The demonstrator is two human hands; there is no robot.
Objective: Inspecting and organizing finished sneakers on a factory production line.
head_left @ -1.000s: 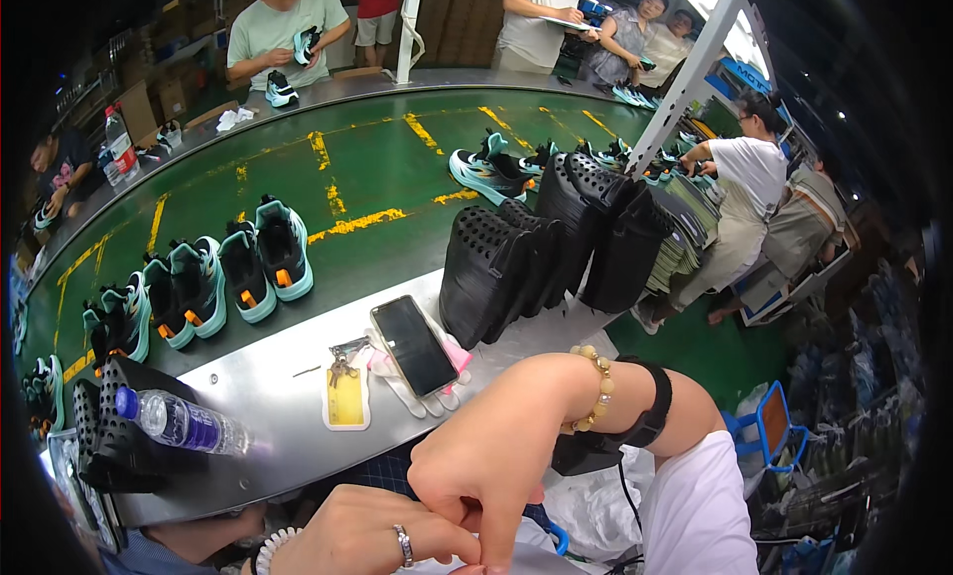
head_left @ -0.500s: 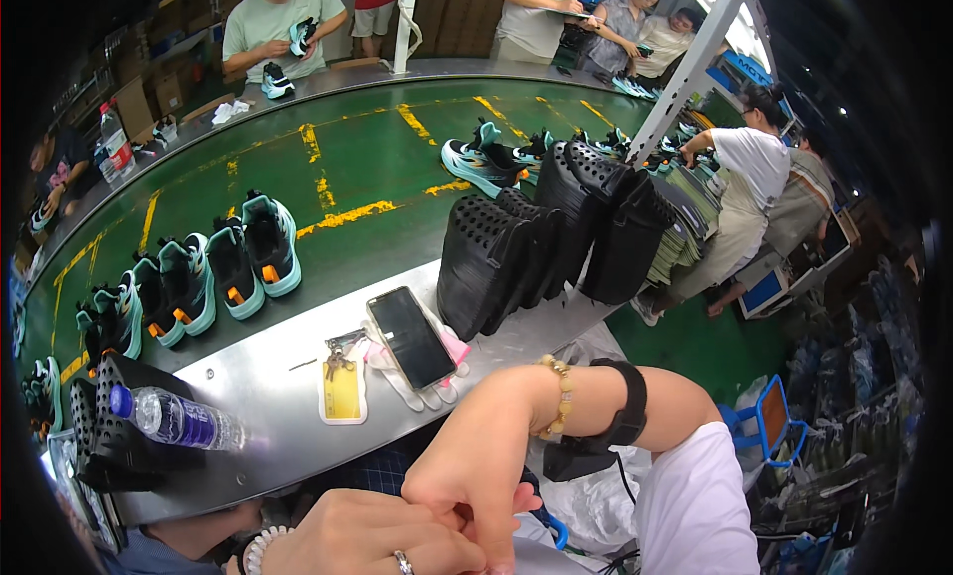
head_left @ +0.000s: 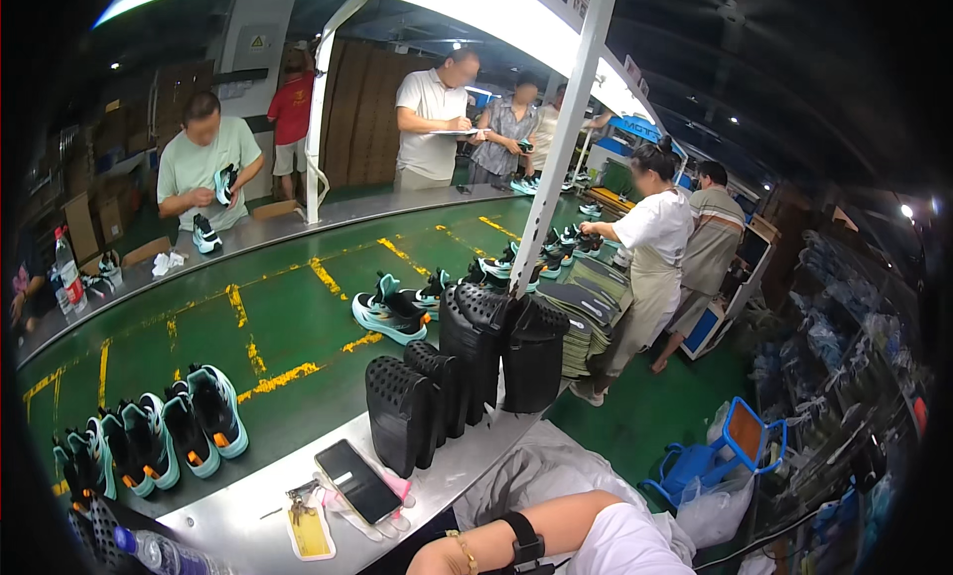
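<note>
My right forearm crosses the lower edge, with a beaded bracelet [head_left: 463,547] and a black wrist strap [head_left: 524,537]. Only the back of my right hand [head_left: 433,558] shows; its fingers fall below the picture, so what they hold cannot be seen. My left hand is out of view. Nearest to the right hand, on the metal table [head_left: 233,506], a phone [head_left: 357,482] lies on a pink and white glove [head_left: 397,484]. Beside it are keys [head_left: 299,503] and a yellow card [head_left: 311,535]. Behind the phone stand several tall black perforated pieces [head_left: 402,406].
Black and turquoise sneakers [head_left: 214,411] stand in a row on the green belt [head_left: 298,317], left of the table. A plastic bottle [head_left: 167,553] is at the lower left. People work across the belt and at right. A blue chair [head_left: 700,463] stands at right.
The view has tipped upward, so the table and things on it sit lower. My left hand has left the picture, and my right hand has mostly dropped below its edge.
</note>
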